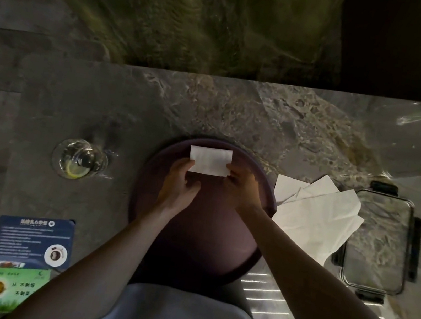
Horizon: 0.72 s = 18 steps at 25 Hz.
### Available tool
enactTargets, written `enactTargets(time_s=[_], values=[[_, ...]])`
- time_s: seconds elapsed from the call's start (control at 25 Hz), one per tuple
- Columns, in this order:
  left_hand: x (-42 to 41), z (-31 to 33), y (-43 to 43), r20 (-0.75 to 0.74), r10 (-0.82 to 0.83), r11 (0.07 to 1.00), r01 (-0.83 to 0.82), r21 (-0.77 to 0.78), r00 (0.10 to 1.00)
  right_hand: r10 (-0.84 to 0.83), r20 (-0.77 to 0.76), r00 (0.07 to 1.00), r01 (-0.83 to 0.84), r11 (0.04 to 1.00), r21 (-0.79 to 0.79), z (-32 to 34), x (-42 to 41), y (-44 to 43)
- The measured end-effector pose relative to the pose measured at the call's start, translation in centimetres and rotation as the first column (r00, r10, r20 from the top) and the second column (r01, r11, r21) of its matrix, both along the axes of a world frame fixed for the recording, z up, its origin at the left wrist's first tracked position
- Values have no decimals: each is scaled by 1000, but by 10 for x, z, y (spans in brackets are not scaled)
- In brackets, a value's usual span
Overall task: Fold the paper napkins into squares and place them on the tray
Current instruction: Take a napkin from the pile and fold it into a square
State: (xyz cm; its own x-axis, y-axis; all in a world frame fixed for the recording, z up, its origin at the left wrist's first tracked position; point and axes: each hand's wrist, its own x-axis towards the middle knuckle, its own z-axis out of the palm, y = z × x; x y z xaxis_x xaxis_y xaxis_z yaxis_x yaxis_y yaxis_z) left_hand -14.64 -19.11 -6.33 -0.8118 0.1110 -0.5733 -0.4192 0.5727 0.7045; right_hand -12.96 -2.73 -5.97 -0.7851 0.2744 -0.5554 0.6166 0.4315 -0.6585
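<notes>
Meanwhile, pinched a folded napkin (210,163) by its near corners, left hand (179,182) and right hand (241,192) each closed on one, over the far part of the round purple tray (146,176). Lay just beyond both hands, long axis left-to-right across the tray, equally near either. Left the unfolded napkins (316,212) in a loose pile touching the tray's right rim, nearer the right hand.

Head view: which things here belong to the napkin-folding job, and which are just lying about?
Job: folded napkin, held by left hand and right hand; purple tray; unfolded napkins.

Lying about: glass, clear container, blue card, green card.
</notes>
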Motion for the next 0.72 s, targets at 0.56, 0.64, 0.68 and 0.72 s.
enactTargets(time_s=[0.56,0.64,0.68,0.72], values=[[8,17,-6,-53,-125,984,117,-136,991,105,-104,989,-105,994,3,25,23,10],[14,21,-7,-95,-75,994,67,-87,993,61,-125,990,-58,998,25,43,33,17],[19,24,-6,-114,-48,998,42,-55,992,45,-132,990,-40,998,42,50,42,23],[22,26,-4,-129,-25,999,21,-31,991,34,-142,989,-26,998,56,52,48,28]])
